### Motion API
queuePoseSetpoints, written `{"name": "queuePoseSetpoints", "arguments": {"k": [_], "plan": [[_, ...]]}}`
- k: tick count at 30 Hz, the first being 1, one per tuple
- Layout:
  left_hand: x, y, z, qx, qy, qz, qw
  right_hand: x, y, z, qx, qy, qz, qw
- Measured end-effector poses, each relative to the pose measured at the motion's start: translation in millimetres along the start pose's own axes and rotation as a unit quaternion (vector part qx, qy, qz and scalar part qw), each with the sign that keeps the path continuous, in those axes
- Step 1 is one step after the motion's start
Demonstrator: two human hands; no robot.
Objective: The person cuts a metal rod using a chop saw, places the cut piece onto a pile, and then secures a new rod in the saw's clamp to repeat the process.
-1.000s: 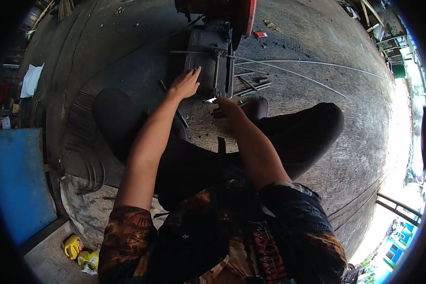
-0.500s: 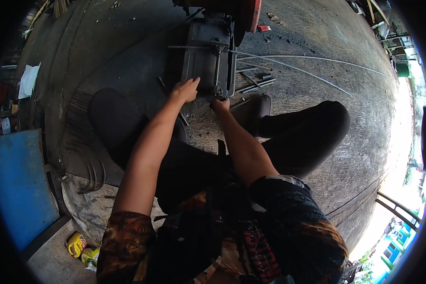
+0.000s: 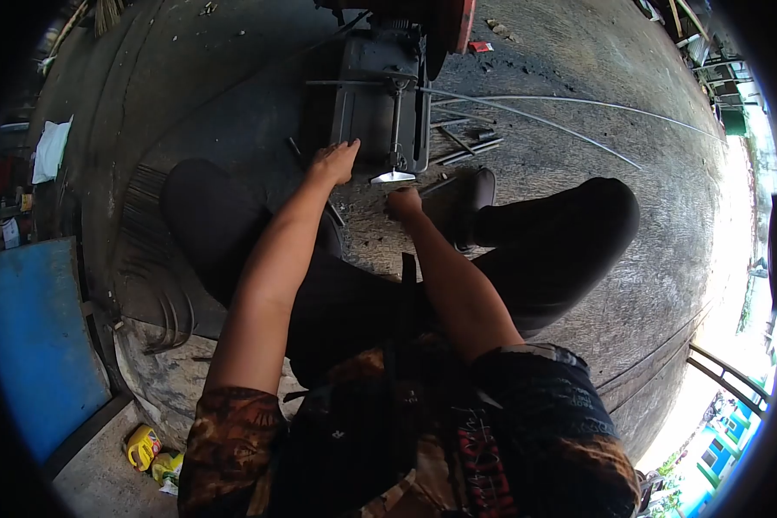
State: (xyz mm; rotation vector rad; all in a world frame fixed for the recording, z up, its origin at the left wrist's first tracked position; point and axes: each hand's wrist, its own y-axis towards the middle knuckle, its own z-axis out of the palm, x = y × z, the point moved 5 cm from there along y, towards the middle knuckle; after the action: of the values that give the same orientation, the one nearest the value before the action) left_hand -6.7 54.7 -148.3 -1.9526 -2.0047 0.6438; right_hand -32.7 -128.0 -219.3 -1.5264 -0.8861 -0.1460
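In the head view, a cut-off saw (image 3: pixel 380 56) stands on the floor in front of me. Its flat dark base (image 3: pixel 361 116) carries a clamp screw (image 3: pixel 397 125) that ends in a bright metal crank handle (image 3: pixel 394 177). My left hand (image 3: pixel 335 162) lies at the left front edge of the base, fingers stretched out and holding nothing that I can see. Just below the crank handle is my right hand (image 3: pixel 404 204), its fingers curled in and apart from the handle. A thin metal rod (image 3: pixel 531 128) reaches to the right from the clamp.
Several short cut rods and tubes (image 3: pixel 475 151) lie right of the base, near my foot (image 3: pixel 482 192). Bundled thin rods (image 3: pixel 142 203) are beside my left knee. A red packet (image 3: pixel 481 47) lies beyond the saw. A blue panel (image 3: pixel 39 337) stands at the left.
My right hand has come off the crank handle and moved down towards me, leaving the handle in view. My left hand has shifted slightly left along the base edge.
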Motion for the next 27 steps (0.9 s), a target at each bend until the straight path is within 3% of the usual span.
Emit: {"name": "queuePoseSetpoints", "arguments": {"k": [3,4,6,7,9,10,11,12,13,14,15,16,18,20,22,26,27], "plan": [[-1,1,1,-0.003,-0.008,-0.003,1.000,-5,14,-25,-0.192,-0.036,-0.047,0.980],[-1,0,0,-0.008,-0.003,-0.002,1.000,-5,17,-22,-0.192,-0.037,-0.049,0.980],[-2,-2,-1,-0.010,0.001,-0.001,1.000,12,11,-14,-0.280,-0.098,-0.234,0.926],[-1,-2,-1,-0.005,0.004,-0.003,1.000,9,10,-6,-0.280,-0.099,-0.234,0.926],[0,-3,-3,0.000,0.009,-0.004,1.000,16,5,22,-0.207,-0.200,-0.404,0.868],[0,-4,-4,-0.001,0.004,-0.005,1.000,5,26,25,-0.208,-0.199,-0.404,0.868],[-1,-7,-4,0.001,-0.001,-0.006,1.000,-17,63,45,-0.067,-0.324,-0.384,0.862],[-2,-8,-4,0.000,0.000,-0.005,1.000,-34,83,59,0.076,-0.439,-0.352,0.823],[-2,-10,-3,0.004,0.005,-0.009,1.000,-28,67,52,0.076,-0.438,-0.353,0.823],[-2,-11,-1,0.009,0.011,-0.013,1.000,-28,57,25,-0.040,-0.330,-0.234,0.914],[-3,-13,-4,0.010,0.011,-0.015,1.000,-28,39,-2,-0.153,-0.207,-0.103,0.961],[-5,-14,-6,0.042,0.004,-0.024,0.999,-16,26,-11,-0.152,-0.207,-0.102,0.961],[-4,-13,-7,0.071,-0.003,-0.033,0.997,0,13,-32,-0.167,-0.038,-0.075,0.982],[-2,-12,-5,0.063,-0.008,-0.029,0.998,-3,29,-26,-0.196,-0.095,-0.102,0.971],[-1,-12,-6,0.071,-0.008,-0.038,0.997,13,-2,-25,-0.351,-0.024,-0.160,0.922],[2,-14,-6,0.073,0.000,-0.040,0.997,23,4,-26,-0.326,0.118,-0.139,0.928],[4,-15,-2,0.075,0.000,-0.040,0.996,26,10,-18,-0.171,0.200,-0.186,0.947]]}}
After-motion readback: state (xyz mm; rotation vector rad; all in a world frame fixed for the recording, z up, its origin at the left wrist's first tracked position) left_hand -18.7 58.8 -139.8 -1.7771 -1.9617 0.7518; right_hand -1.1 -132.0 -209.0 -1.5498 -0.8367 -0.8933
